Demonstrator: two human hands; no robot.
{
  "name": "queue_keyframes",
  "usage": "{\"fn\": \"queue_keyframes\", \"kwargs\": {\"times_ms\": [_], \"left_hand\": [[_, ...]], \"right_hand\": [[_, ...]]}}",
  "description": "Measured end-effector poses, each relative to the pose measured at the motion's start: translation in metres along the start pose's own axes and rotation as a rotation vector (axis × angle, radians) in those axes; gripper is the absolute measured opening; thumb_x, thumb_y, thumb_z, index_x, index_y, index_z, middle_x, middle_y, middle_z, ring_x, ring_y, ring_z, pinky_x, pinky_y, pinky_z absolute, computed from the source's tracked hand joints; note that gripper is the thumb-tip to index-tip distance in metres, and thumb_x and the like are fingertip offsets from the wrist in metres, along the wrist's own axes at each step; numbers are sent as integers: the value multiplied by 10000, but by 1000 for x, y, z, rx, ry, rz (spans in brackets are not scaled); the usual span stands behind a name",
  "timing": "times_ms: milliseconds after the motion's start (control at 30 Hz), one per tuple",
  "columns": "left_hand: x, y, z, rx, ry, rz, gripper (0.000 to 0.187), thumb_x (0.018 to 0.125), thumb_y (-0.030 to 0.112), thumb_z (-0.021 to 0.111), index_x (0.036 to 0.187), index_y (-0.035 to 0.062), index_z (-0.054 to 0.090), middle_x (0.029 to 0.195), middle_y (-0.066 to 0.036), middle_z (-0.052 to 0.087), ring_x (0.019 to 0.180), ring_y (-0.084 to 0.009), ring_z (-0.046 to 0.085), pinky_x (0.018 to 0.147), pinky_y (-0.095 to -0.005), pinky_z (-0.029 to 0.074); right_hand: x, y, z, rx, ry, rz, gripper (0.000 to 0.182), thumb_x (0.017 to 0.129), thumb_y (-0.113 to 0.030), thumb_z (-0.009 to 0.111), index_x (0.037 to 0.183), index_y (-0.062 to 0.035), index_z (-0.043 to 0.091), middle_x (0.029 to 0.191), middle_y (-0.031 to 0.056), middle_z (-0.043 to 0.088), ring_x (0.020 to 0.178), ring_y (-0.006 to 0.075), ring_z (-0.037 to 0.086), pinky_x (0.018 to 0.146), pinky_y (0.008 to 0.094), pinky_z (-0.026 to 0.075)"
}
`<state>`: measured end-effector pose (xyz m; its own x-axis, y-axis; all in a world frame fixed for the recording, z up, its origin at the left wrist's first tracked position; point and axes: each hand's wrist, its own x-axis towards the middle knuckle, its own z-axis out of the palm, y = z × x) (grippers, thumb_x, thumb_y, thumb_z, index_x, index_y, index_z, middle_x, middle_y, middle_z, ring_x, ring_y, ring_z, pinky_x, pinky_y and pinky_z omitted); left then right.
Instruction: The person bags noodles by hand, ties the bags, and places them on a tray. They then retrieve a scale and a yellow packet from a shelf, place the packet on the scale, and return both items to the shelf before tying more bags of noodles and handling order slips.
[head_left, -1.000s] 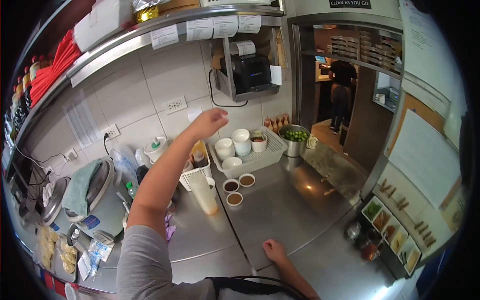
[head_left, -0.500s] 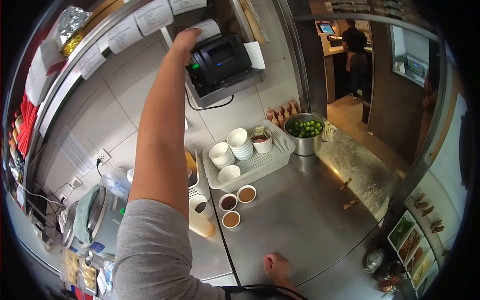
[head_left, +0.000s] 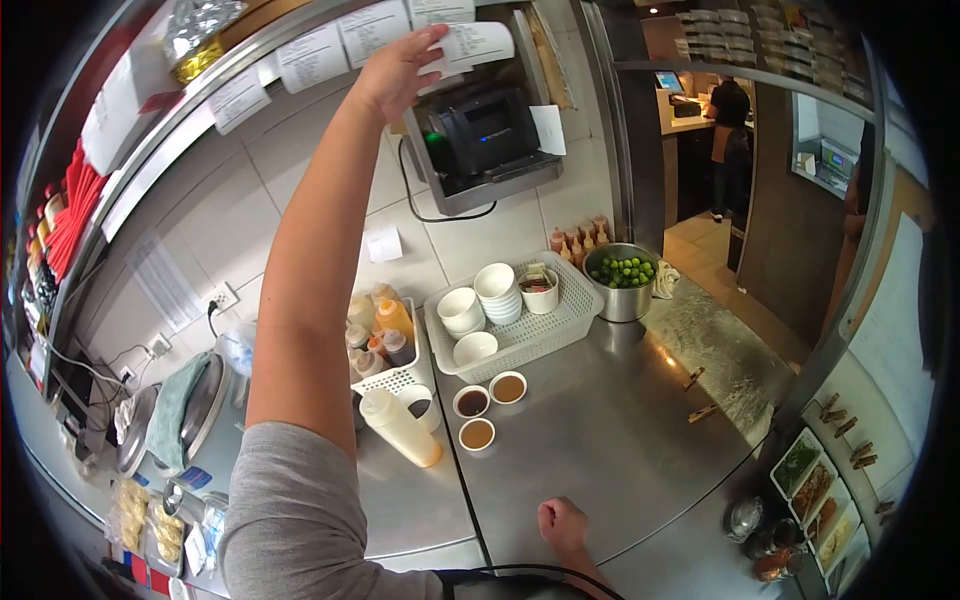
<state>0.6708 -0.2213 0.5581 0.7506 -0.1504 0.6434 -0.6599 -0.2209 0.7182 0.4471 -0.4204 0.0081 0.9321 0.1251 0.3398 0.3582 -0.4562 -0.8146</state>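
My left hand (head_left: pixel 400 75) is raised high on the left arm, its fingers closed on the left edge of a printed order slip (head_left: pixel 482 43). The slip sits just above the black receipt printer (head_left: pixel 495 135), beside other slips (head_left: pixel 375 30) hanging from the rail. Low over the steel counter (head_left: pixel 610 430), my right hand (head_left: pixel 563 525) is curled into a loose fist, and nothing shows in it. Forward of it stand small cups of brown sauce (head_left: pixel 477 434) and a cream-coloured squeeze bottle (head_left: pixel 400 428).
A perforated basket (head_left: pixel 560 335) holds white bowls (head_left: pixel 497 285). Behind it are small sauce bottles (head_left: pixel 580 240) and a steel pot of green limes (head_left: pixel 622 272). Squeeze bottles fill another basket (head_left: pixel 405 375). Clothespins (head_left: pixel 703 413) lie on the right. A person (head_left: pixel 730 130) stands in the far room.
My left hand has risen from the printer towards the slip rail, and the slip has come up with it. My right hand stays near the same spot. The view has shifted slightly.
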Motion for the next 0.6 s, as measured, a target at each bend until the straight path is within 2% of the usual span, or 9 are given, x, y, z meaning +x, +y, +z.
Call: {"fn": "queue_keyframes", "kwargs": {"times_ms": [167, 267, 333, 467, 567, 600], "left_hand": [[-44, 51, 6, -134, -119, 69, 394, 838, 264, 443, 1150, 24, 434, 1150, -50, 453, 1043, -193, 399, 867, -325, 320], [-83, 78, 5, -170, -135, 69, 412, 850, 247, 398, 1183, 3, 401, 1176, -64, 424, 1011, -191, 416, 839, -312, 354], [-110, 83, -6, -231, -141, 39, 407, 846, 242, 399, 1173, -1, 408, 1162, -75, 448, 991, -192, 444, 804, -309, 377], [-196, 82, -25, -290, -228, -10, 451, 826, 254, 442, 1187, -10, 389, 1194, -82, 431, 1003, -196, 446, 801, -315, 380], [-278, 70, -40, -361, -158, -143, 497, 821, 287, 476, 1204, -11, 371, 1198, -80, 425, 1002, -192, 445, 803, -312, 384], [-306, 70, -46, -375, -145, -201, 511, 821, 301, 483, 1209, -10, 366, 1201, -81, 422, 1001, -188, 444, 803, -307, 384]], "right_hand": [[-3, 0, 2, 21, 30, 8, 77, 708, -168, 543, 693, -95, 560, 685, 68, 572, 607, 252, 557, 544, 337, 448], [-4, 3, 3, 54, 50, -12, 81, 713, -169, 546, 701, -90, 560, 692, 70, 576, 608, 252, 558, 548, 337, 449], [-6, 4, 4, 32, 72, -15, 81, 716, -150, 553, 702, -70, 554, 669, 78, 569, 586, 231, 556, 546, 314, 445], [-9, 17, 14, 69, 75, 4, 106, 735, -144, 546, 706, -42, 547, 655, 87, 562, 570, 189, 551, 547, 290, 437], [-9, 23, 20, 15, 53, 11, 128, 765, -154, 532, 735, -30, 545, 621, 61, 546, 549, 140, 528, 515, 257, 416], [-8, 19, 23, 169, 30, 110, 127, 773, -155, 525, 753, -31, 546, 628, 50, 543, 551, 130, 523, 508, 246, 409]]}}
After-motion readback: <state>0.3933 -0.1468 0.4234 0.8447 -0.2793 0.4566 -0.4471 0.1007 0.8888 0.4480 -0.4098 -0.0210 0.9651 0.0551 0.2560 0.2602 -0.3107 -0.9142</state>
